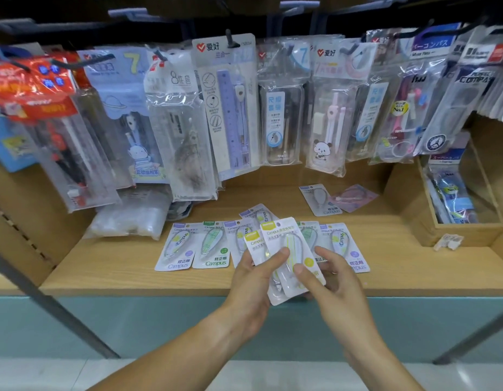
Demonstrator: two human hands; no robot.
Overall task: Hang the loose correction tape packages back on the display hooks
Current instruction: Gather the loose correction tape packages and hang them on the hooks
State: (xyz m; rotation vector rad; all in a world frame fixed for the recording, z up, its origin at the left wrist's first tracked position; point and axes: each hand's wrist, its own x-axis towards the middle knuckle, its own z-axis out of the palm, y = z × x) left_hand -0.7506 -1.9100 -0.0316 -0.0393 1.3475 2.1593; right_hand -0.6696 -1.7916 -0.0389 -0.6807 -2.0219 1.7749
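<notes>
Both hands hold a small stack of yellow-labelled correction tape packages (287, 249) just above the front edge of the wooden shelf (103, 266); the left hand (253, 277) is curled around the stack's left side with its thumb pressed on the front card, and the right hand (326, 280) is partly closed, thumb on the blister and fingers behind; at least two cards sit fanned in that grip, not squared; so the likeliest slip, in my judgement, is the rear card sliding out and dropping past the shelf edge to the floor when one hand lets go to reach up; more loose packages (205, 246) lie flat in a row on the shelf directly under the hands, and two others (323, 200) rest further back to the right; a careless lift could sweep those aside; the display hooks (298, 7) overhead are blurred and crowded with hanging compass sets (230, 105), so threading a card's hang hole onto the wrong peg, or knocking a neighbouring pack loose, looks a real risk; which hook is meant for the tapes I cannot tell.
</notes>
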